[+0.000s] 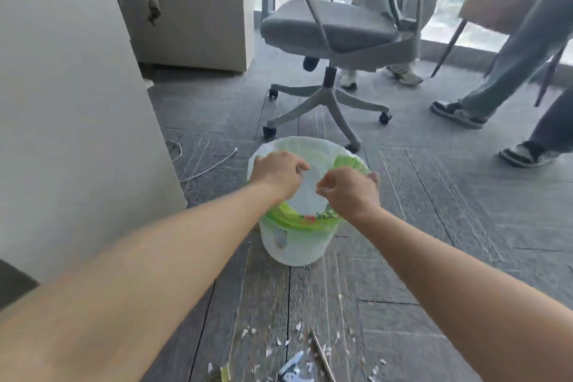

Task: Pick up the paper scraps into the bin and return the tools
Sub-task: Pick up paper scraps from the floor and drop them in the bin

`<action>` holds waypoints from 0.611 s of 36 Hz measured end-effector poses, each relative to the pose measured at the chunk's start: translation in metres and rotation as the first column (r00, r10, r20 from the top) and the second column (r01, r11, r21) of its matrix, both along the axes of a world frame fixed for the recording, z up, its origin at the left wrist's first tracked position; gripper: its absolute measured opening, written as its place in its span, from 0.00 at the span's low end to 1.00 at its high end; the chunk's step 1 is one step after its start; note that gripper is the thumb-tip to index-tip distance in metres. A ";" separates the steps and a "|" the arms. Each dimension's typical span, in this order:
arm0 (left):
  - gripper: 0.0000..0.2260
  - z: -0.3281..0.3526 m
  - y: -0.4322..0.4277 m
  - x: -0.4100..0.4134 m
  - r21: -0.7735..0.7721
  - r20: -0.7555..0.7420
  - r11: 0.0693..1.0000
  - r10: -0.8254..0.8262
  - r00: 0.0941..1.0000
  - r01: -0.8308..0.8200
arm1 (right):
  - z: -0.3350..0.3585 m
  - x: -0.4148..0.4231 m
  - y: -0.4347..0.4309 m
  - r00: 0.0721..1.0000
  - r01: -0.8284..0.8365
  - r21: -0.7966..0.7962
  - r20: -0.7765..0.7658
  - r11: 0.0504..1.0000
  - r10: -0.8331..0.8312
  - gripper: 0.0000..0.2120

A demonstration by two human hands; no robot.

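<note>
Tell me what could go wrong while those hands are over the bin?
The left hand and right hand are right at the rim of the bin; a bump might tip it. The green liner looks bunched on the near side, so scraps might slip outside it. Many paper scraps lie on the floor, and nearby feet could scatter them.

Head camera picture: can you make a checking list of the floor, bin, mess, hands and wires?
Surface: grey carpet-tile floor.
Job's things: white plastic bin with green liner, upright; small white paper scraps on the floor near the camera; blurred blue-and-white tool among them.
Clutter: thin brown stick beside the tool.
Grippers: left hand and right hand, fingers curled, over the bin's mouth; contents unclear.
Cables: thin white cable on the floor left of the bin.
Surroundings: grey wheeled office chair behind the bin; another person's legs at right.
</note>
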State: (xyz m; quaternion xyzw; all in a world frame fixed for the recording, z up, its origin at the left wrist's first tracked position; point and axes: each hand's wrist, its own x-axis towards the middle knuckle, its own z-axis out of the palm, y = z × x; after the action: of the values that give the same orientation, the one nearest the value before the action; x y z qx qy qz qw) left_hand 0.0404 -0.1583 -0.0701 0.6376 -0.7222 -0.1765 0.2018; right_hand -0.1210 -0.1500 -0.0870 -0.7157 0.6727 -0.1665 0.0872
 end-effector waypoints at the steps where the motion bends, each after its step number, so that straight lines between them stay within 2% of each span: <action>1: 0.11 0.000 0.001 0.000 -0.003 0.019 1.000 -0.015 1.000 0.015 | 0.000 -0.001 0.003 1.000 -0.003 -0.016 -0.005 1.000 0.003 0.05; 3: 0.10 0.002 0.004 0.000 -0.002 0.010 0.999 -0.039 0.999 0.039 | 0.001 -0.004 0.010 1.000 -0.010 -0.040 0.002 0.999 0.010 0.07; 6: 0.11 0.005 0.022 0.002 -0.018 -0.110 0.996 -0.083 0.990 0.082 | 0.003 -0.007 0.028 0.995 -0.054 -0.099 0.076 0.994 0.062 0.08; 9: 0.11 0.003 0.059 0.007 -0.087 -0.170 0.989 -0.131 0.977 0.117 | -0.002 -0.013 0.063 0.980 -0.132 -0.183 0.127 0.974 0.156 0.07; 12: 0.11 -0.011 0.101 0.015 -0.118 -0.243 0.980 -0.186 0.952 0.161 | -0.022 -0.019 0.104 0.963 -0.178 -0.185 0.170 0.966 0.210 0.07; 16: 0.13 -0.057 0.151 0.029 -0.046 -0.300 0.986 -0.167 0.939 0.161 | -0.070 -0.028 0.159 0.952 -0.245 -0.047 0.176 0.968 0.249 0.08; 22: 0.13 -0.144 0.223 0.036 0.233 -0.267 0.963 -0.070 0.961 0.135 | -0.157 -0.043 0.239 0.967 -0.201 0.259 0.207 0.945 0.149 0.05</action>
State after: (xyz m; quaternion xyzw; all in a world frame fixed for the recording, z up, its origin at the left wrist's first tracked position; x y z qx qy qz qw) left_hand 0.0761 0.0650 -0.2138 0.5910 -0.6945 -0.3570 0.2025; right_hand -0.1643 0.0892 -0.2437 -0.7349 0.6118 -0.1274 0.2633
